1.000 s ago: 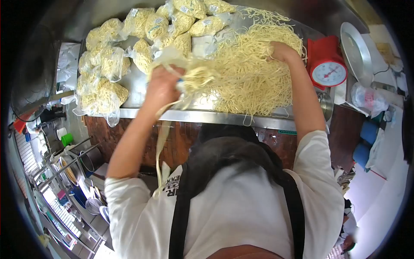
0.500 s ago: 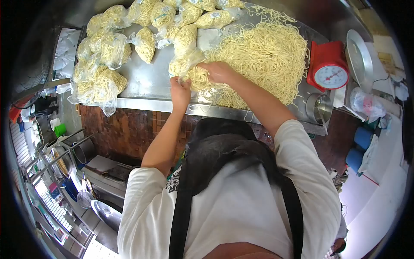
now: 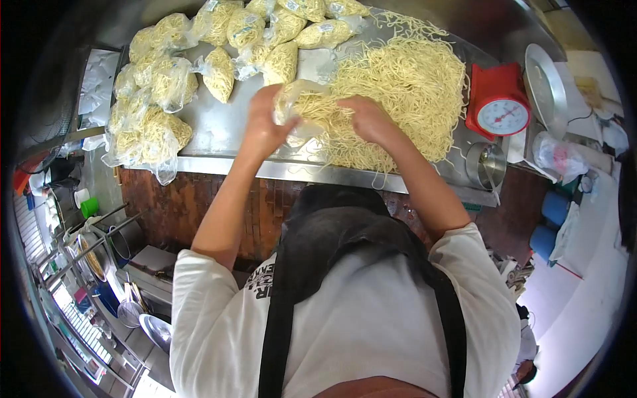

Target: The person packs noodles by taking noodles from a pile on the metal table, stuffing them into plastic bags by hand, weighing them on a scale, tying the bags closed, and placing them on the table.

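Observation:
My left hand [image 3: 267, 125] is closed round the near-left side of a clear plastic bag [image 3: 296, 136], thumb toward me. Pale yellow noodles [image 3: 314, 108] fill the bag's opening, which faces right. To the right of that opening, my right hand [image 3: 371, 121] has its fingers curled on noodle strands, partly hidden behind the hand. The strands run between the bag and a big loose heap of noodles [image 3: 411, 86] on the metal table [image 3: 222, 132].
Several filled bags of noodles [image 3: 159, 129] lie along the table's left and back. A red dial scale [image 3: 501, 103] stands at right, beside a round metal pan [image 3: 545, 86]. A metal pot [image 3: 486, 164] sits at the front right corner. Another person [image 3: 527, 348] is at lower right.
My left hand has moved up and left, and the bag's opening has spread wider. My right hand has drawn back to the right, out of the bag's mouth.

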### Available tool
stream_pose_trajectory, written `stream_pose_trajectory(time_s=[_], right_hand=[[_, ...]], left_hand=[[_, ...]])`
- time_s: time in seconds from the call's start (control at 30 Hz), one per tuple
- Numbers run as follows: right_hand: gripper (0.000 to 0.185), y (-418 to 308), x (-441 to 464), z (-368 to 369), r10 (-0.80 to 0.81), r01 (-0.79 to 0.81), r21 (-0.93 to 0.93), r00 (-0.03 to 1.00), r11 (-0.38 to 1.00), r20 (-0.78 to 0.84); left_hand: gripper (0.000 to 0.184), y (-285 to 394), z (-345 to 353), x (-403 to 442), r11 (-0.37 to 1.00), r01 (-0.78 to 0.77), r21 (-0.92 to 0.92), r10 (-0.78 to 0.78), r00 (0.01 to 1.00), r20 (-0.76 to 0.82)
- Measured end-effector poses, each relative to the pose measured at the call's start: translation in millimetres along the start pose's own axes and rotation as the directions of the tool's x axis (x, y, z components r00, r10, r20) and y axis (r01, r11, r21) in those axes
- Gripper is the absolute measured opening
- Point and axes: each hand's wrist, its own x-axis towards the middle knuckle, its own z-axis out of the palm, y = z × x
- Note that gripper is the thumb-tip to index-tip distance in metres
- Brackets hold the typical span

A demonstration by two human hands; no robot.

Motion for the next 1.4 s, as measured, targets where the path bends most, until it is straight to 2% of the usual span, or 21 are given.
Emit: stream_pose_trajectory(time_s=[0.03,0.1,0.13,0.17,0.23,0.33,0.37,0.47,0.5,0.6,0.63,0.7,0.8,1.0,1.03,1.1,1.17,1.23,1.33,1.37,1.4], right_hand=[[0.05,1.3,-5.8,-4.0,0.162,-0.159,-0.051,0.985,0.986,0.061],[0.057,-2.8,-9.0,-0.2,0.19,-0.19,-0.005,0.981,0.982,0.047],[0.06,-6.0,-11.5,4.1,0.205,-0.206,0.018,0.978,0.978,0.044],[0.064,-13.7,-14.9,10.1,0.149,-0.154,-0.057,0.986,0.986,-0.073],[0.07,-31.0,-12.9,20.4,0.006,-0.075,-0.225,0.955,0.971,-0.296],[0.071,-40.0,2.5,40.0,-0.121,0.001,-0.339,0.935,0.941,-0.334],[0.062,-37.0,15.2,52.9,-0.21,0.055,-0.331,0.866,0.942,-0.453],[0.045,-22.3,45.3,44.7,-0.181,0.152,-0.134,0.954,0.979,-0.238],[0.031,-17.1,57.6,44.4,-0.071,0.075,0.008,0.968,0.997,-0.24],[0.022,7.4,76.4,44.0,0.098,-0.081,0.08,0.965,0.993,-0.243],[0.02,17.9,78.6,39.6,0.077,-0.063,0.061,0.96,0.996,-0.27],[0.017,35.4,86.0,27.1,0.028,-0.024,0.018,0.945,1.0,-0.327],[0.022,41.7,100.6,23.0,0.104,-0.105,0.014,0.945,0.994,-0.309],[0.025,48.0,110.9,-7.3,0.401,-0.404,0.021,0.899,0.914,-0.175],[0.026,77.0,109.3,4.7,0.36,-0.344,0.109,0.883,0.933,-0.301],[0.028,139.6,113.7,-3.0,0.378,-0.347,0.15,0.849,0.926,-0.369],[0.029,147.4,106.7,-41.5,0.435,-0.453,-0.019,0.865,0.891,-0.252],[0.03,143.7,97.6,-72.5,0.448,-0.487,-0.212,0.87,0.847,-0.208],[0.031,183.8,95.9,-111.0,0.489,-0.526,-0.441,0.848,0.727,-0.206],[0.032,229.8,96.3,-117.5,0.482,-0.544,-0.425,0.839,0.724,-0.253],[0.032,245.5,96.7,-118.8,0.461,-0.491,-0.494,0.867,0.718,-0.19]], left_hand=[[0.047,0.3,14.6,4.1,0.986,-0.134,0.1,0.132,0.991,0.027],[0.051,-11.3,59.5,8.6,0.912,-0.338,0.23,0.327,0.941,0.085],[0.051,-21.8,75.3,11.1,0.912,-0.33,0.245,0.291,0.939,0.181],[0.05,-32.1,91.1,13.9,0.909,-0.324,0.26,0.252,0.928,0.275],[0.047,-42.8,96.3,27.3,0.94,-0.167,0.297,-0.024,0.838,0.545],[0.048,-20.4,56.2,29.4,0.987,0.097,0.128,-0.156,0.773,0.615],[0.042,-7.3,38.2,29.5,0.992,0.082,0.093,-0.121,0.81,0.574],[0.04,26.3,-5.4,32.8,0.983,0.136,0.122,-0.183,0.776,0.604],[0.039,34.8,-14.7,30.5,0.975,0.177,0.131,-0.22,0.78,0.586],[0.034,51.5,-28.9,18.8,0.944,0.244,0.223,-0.328,0.775,0.541],[0.033,52.6,-33.0,13.3,0.948,0.239,0.21,-0.315,0.792,0.523],[0.03,51.0,-42.3,8.2,0.957,0.225,0.183,-0.286,0.829,0.481],[0.022,57.5,-55.4,9.4,0.974,0.204,0.099,-0.227,0.862,0.454],[0.022,73.9,-80.0,10.3,0.974,0.182,0.136,-0.222,0.885,0.409],[0.023,78.4,-85.6,9.5,0.97,0.224,0.099,-0.245,0.884,0.399],[0.024,87.7,-98.6,8.7,0.949,0.313,0.025,-0.299,0.877,0.376],[0.027,84.9,-103.3,12.1,0.955,0.297,0.017,-0.285,0.897,0.337],[0.028,86.6,-104.5,16.5,0.945,0.324,-0.048,-0.29,0.894,0.341],[0.033,81.4,-97.9,20.4,0.964,0.266,0.005,-0.246,0.884,0.397],[0.035,74.7,-93.2,23.7,0.985,0.173,0.022,-0.167,0.895,0.414],[0.037,64.3,-85.1,25.5,0.996,0.087,0.036,-0.094,0.897,0.432]])
